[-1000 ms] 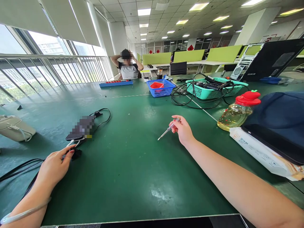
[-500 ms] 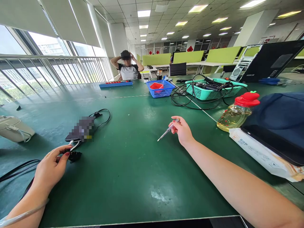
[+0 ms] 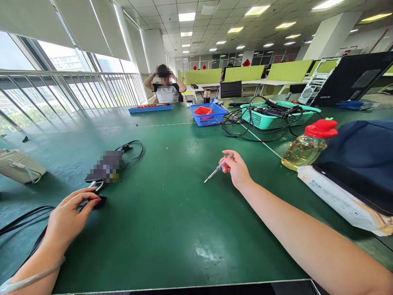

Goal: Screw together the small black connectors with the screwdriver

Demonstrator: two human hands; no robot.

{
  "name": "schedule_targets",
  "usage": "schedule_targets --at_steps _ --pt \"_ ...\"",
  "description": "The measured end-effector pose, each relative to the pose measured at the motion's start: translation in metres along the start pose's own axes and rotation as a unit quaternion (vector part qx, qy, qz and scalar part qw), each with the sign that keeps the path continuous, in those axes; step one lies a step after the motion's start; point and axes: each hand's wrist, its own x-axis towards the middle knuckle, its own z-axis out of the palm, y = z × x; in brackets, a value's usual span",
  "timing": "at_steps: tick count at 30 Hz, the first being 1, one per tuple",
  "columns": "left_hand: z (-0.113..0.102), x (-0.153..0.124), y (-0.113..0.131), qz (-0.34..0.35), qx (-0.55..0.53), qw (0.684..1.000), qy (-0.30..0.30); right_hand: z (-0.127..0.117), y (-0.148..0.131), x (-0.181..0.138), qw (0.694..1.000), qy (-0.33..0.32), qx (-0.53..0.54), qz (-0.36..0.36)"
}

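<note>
My right hand (image 3: 238, 168) is closed around the clear handle of a slim test screwdriver (image 3: 216, 170). Its thin metal tip points down and left over the green tabletop. At the left, my left hand (image 3: 72, 211) pinches a small black strap piece (image 3: 100, 203) between thumb and fingers; most of that piece is hidden by the fingers. Just beyond them lies a dark, blurred-out flat device (image 3: 106, 166), with a white cable end (image 3: 98, 185) at its near edge and a black cord with a clip (image 3: 126, 147) at its far end.
Black straps (image 3: 27, 217) run beneath my left forearm. A cream pouch (image 3: 20, 166) sits at far left. Further back are a blue basket (image 3: 207, 116) and a teal basket (image 3: 267, 122) with cables. A red-lidded bottle (image 3: 307, 147) and a wipes pack (image 3: 334, 200) stand right. A person (image 3: 166, 88) sits opposite.
The fingers of my left hand have shifted slightly right and forward over the black strap piece, covering more of it. My right hand and the screwdriver have hardly moved.
</note>
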Motion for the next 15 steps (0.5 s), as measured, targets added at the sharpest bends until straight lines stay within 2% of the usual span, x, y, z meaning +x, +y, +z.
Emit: schedule_targets --at_steps 5,10,15 --pt "0.0 -0.002 0.003 -0.031 -0.078 0.996 0.007 0.001 0.0 0.0 1.0 0.004 0.001 0.004" --pt "0.001 0.001 -0.009 -0.019 0.002 0.999 -0.044 0.001 -0.001 0.0 1.0 0.004 -0.001 0.005" --pt "0.003 0.003 -0.018 0.042 0.025 0.995 -0.083 0.0 -0.001 0.0 1.0 -0.001 -0.004 -0.001"
